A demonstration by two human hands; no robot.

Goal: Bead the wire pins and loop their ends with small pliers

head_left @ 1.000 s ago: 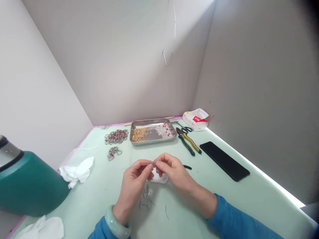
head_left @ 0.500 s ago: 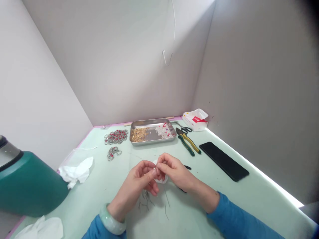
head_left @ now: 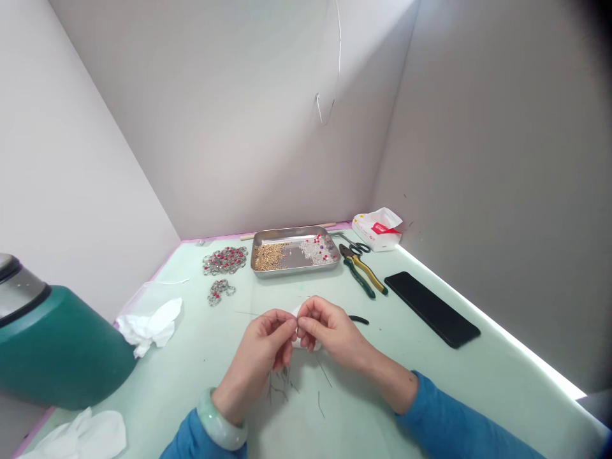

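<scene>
My left hand is closed in a pinch, with a thin wire sticking out past its fingers to the left. Against its fingertips, my right hand also pinches; whatever lies between its thumb and forefinger is too small to make out. Behind and under the fingers a white round thing is mostly covered. Short dark pieces of wire lie on the table below my left hand, and further loose pieces are nearer to me. A black tool handle shows beyond my right hand.
A metal tray holds gold beads and clear and red beads. Left of it lie two heaps of red-beaded rings. Pliers, scissors, a white box and a black phone are right. A green bottle stands left, beside crumpled tissue.
My left hand's fingers have closed into a tighter pinch, and its fingertips have shifted slightly left. The wire's free end now points level to the left. The view has shifted slightly.
</scene>
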